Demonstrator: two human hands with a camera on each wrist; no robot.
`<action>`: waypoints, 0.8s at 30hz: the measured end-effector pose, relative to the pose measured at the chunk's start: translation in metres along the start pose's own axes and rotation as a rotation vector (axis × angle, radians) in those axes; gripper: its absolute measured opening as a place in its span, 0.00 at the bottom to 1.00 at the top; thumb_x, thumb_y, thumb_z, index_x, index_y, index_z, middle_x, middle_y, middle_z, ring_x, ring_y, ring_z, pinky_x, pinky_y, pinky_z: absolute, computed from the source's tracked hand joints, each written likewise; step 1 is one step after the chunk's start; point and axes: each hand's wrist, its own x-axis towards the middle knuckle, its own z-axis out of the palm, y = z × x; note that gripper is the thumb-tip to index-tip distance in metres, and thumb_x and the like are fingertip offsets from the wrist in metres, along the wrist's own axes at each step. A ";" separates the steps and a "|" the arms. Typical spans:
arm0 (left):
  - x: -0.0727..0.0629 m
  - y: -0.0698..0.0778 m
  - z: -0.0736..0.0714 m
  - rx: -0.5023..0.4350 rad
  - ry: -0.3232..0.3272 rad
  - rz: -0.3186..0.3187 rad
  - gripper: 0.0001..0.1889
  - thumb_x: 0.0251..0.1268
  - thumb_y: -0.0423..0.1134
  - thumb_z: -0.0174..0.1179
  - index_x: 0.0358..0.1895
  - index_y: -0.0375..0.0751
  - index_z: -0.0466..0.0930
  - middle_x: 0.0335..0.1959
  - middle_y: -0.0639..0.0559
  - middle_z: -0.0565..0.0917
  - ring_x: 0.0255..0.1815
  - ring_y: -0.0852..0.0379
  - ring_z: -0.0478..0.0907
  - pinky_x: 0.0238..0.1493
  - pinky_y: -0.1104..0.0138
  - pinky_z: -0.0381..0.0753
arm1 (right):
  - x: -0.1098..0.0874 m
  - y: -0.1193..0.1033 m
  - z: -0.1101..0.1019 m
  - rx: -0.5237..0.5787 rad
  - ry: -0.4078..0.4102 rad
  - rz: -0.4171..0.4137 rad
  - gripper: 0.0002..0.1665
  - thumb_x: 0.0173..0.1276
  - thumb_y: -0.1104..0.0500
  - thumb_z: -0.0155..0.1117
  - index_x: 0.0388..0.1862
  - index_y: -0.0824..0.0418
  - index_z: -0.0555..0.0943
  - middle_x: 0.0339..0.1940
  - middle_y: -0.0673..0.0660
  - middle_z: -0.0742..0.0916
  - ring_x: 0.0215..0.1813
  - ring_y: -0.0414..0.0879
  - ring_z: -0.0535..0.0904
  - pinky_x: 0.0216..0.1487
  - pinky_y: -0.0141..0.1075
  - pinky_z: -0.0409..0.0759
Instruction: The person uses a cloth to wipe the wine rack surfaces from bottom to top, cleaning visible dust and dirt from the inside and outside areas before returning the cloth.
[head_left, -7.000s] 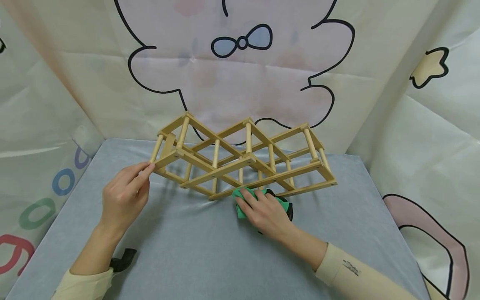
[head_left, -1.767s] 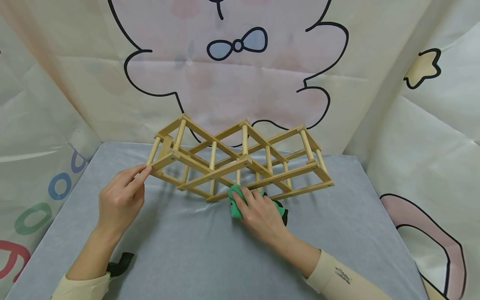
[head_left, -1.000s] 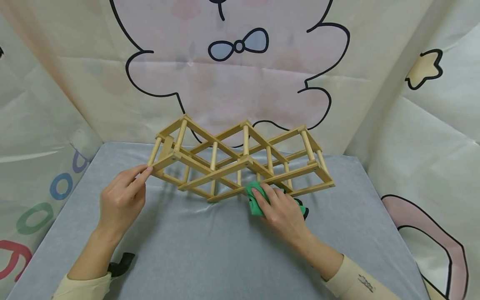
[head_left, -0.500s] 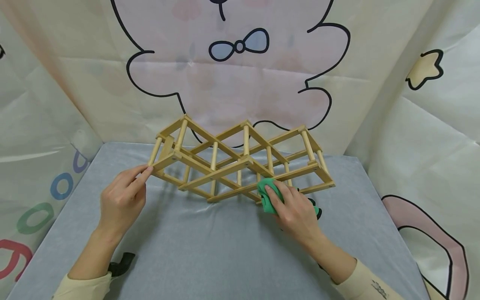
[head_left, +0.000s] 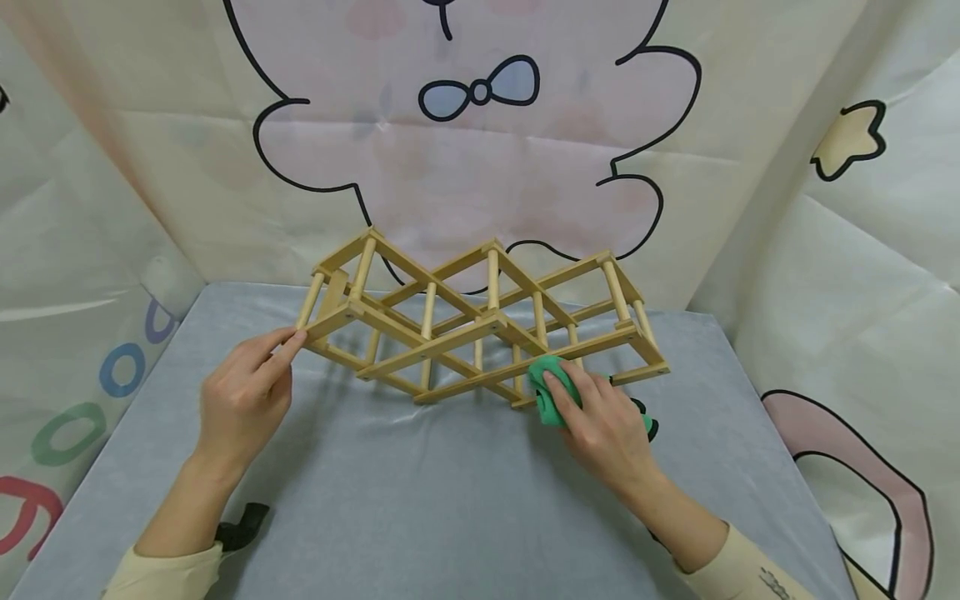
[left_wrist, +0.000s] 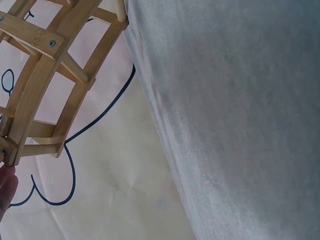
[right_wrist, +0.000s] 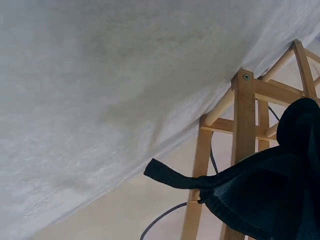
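A light wooden folding lattice rack (head_left: 431, 347), built of crossed slats and round dowels, stands stretched out on the grey-blue cloth. My left hand (head_left: 243, 392) pinches its left end corner between thumb and fingers. In the left wrist view, fingertips (left_wrist: 7, 192) show right at the corner of the rack (left_wrist: 37, 100). My right hand (head_left: 603, 425) grips a bunched green cloth (head_left: 549, 400) with black edging against the rack's lower front slat, right of the middle. The right wrist view has the cloth (right_wrist: 260, 190) looking dark, overlapping the slats; the right fingers are hidden there.
The table cover (head_left: 420, 517) is slightly wrinkled near the rack. Behind rises a backdrop (head_left: 480, 167) printed with a bow, with similar printed sheets on both sides. A black strap (head_left: 243, 527) sticks out by the left wrist.
Over the last two seconds my right hand has slid rightward along the rack's lower front slat with the green cloth. My left hand stays at the left corner, and the rack has not shifted.
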 end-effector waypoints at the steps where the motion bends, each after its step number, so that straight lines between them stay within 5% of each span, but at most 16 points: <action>1: 0.000 0.000 0.000 0.000 0.001 0.000 0.26 0.53 0.11 0.58 0.53 0.35 0.90 0.46 0.37 0.89 0.36 0.33 0.85 0.30 0.46 0.82 | -0.001 0.000 0.000 0.002 -0.003 0.001 0.21 0.79 0.63 0.50 0.61 0.67 0.84 0.56 0.70 0.85 0.37 0.67 0.84 0.26 0.54 0.85; 11: 0.000 0.000 0.000 -0.002 0.003 0.000 0.26 0.53 0.11 0.58 0.53 0.34 0.90 0.46 0.36 0.89 0.36 0.33 0.85 0.30 0.47 0.81 | -0.015 0.006 0.003 0.007 -0.036 0.023 0.21 0.79 0.62 0.49 0.61 0.68 0.84 0.55 0.71 0.85 0.38 0.68 0.85 0.25 0.56 0.85; 19: 0.000 0.000 0.000 0.000 -0.008 0.003 0.27 0.53 0.11 0.58 0.53 0.34 0.89 0.46 0.36 0.89 0.36 0.33 0.85 0.29 0.47 0.81 | -0.028 0.010 -0.001 -0.037 -0.185 0.063 0.32 0.55 0.70 0.73 0.63 0.69 0.83 0.56 0.71 0.84 0.41 0.68 0.85 0.26 0.55 0.86; 24: 0.000 0.000 0.000 0.000 -0.007 0.000 0.27 0.53 0.11 0.57 0.53 0.34 0.90 0.46 0.36 0.89 0.37 0.33 0.85 0.29 0.47 0.82 | -0.033 0.011 -0.003 -0.080 -0.221 0.069 0.37 0.48 0.70 0.80 0.62 0.69 0.83 0.55 0.70 0.84 0.37 0.65 0.85 0.24 0.52 0.85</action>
